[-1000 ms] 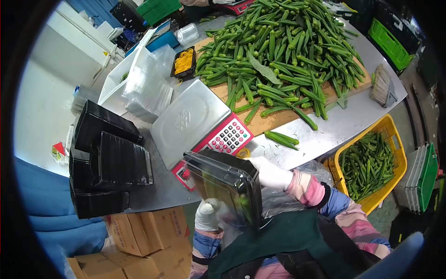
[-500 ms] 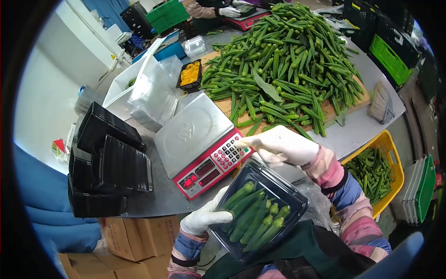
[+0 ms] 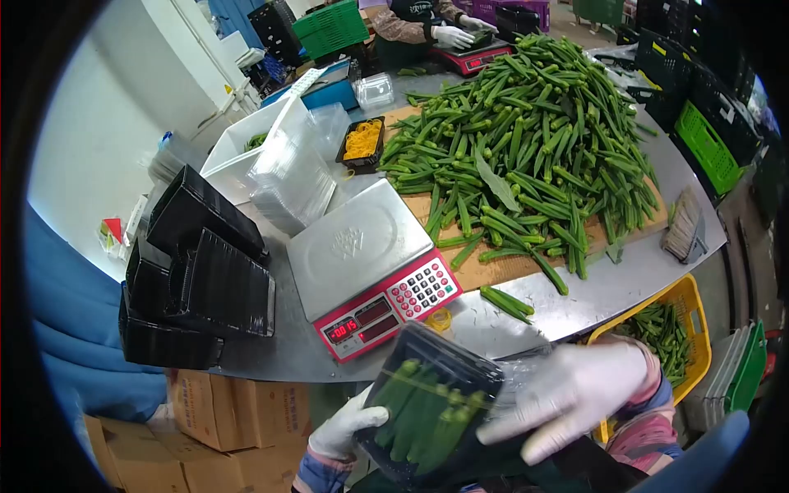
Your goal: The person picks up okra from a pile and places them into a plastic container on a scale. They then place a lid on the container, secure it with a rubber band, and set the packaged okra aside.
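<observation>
A black tray of okra with a clear lid (image 3: 431, 407) is tilted low in the middle, a thin yellow band across it. My left hand (image 3: 349, 423), in a white glove, grips its left side with the thumb on top. My right hand (image 3: 567, 398), also gloved and blurred by motion, is at the tray's right side with its fingers apart. Up and left of the tray is a red scale (image 3: 362, 255) with a bare metal plate and lit red digits. A big okra pile (image 3: 526, 140) lies beyond on a wooden board (image 3: 485, 267).
Stacked black trays (image 3: 214, 287) stand left of the scale, with clear lids (image 3: 288, 177) behind. Yellow bands fill a small tray (image 3: 362, 141). A yellow crate (image 3: 699, 320) is at right. A co-worker's gloved hands (image 3: 454, 35) are at another scale (image 3: 472, 59).
The tray has moved down and left, and my right hand has moved down from beside the scale keypad. The yellow band now shows across the lid. The view has shifted.
</observation>
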Available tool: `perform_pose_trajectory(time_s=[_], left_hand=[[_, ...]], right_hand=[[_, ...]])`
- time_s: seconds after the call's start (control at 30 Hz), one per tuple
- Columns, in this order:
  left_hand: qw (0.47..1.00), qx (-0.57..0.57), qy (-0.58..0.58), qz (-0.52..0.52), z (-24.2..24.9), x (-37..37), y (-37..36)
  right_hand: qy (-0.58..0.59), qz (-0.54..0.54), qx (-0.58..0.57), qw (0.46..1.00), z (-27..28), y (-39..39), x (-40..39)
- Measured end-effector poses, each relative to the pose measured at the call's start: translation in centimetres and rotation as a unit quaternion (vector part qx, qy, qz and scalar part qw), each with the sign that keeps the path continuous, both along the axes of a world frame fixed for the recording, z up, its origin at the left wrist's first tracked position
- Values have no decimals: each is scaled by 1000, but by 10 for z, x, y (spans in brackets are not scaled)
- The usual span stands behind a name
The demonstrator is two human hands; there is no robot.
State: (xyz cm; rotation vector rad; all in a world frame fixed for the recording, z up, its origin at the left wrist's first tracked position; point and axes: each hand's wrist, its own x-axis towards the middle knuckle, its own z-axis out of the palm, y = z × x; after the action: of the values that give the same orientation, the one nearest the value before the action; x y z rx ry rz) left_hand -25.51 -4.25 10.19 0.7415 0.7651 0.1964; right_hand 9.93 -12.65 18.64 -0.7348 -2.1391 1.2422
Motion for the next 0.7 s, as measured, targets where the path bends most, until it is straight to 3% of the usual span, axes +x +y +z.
perform_pose_trajectory(time_s=[0.03, 0.13, 0.17, 0.23, 0.37, 0.43, 0.5, 0.6, 0.7], left_hand=[[999, -17, 5, 28, -3, -5, -5], [995, -4, 25, 101, -1, 2, -20], [993, 28, 29, 112, -2, 5, -18], [986, 92, 38, 136, -3, 13, -10], [977, 83, 44, 189, 8, 20, 16], [977, 123, 52, 165, 19, 25, 32], [979, 129, 16, 158, 40, 47, 49], [971, 133, -32, 198, 62, 80, 89], [972, 129, -73, 183, 68, 111, 160]], right_hand=[[16, 41, 32, 999, 3, -6, -1], [97, -12, 49, 994, -22, -15, -19], [136, -10, -2, 991, -23, -11, -30], [30, 99, -67, 992, -46, 3, -59], [78, -77, -37, 993, -59, 14, -38], [150, -121, 6, 981, -65, 18, -22], [92, -253, 44, 962, -64, 17, -10], [100, -420, -9, 902, -84, 14, 11], [189, -435, -195, 859, -115, 7, 26]])
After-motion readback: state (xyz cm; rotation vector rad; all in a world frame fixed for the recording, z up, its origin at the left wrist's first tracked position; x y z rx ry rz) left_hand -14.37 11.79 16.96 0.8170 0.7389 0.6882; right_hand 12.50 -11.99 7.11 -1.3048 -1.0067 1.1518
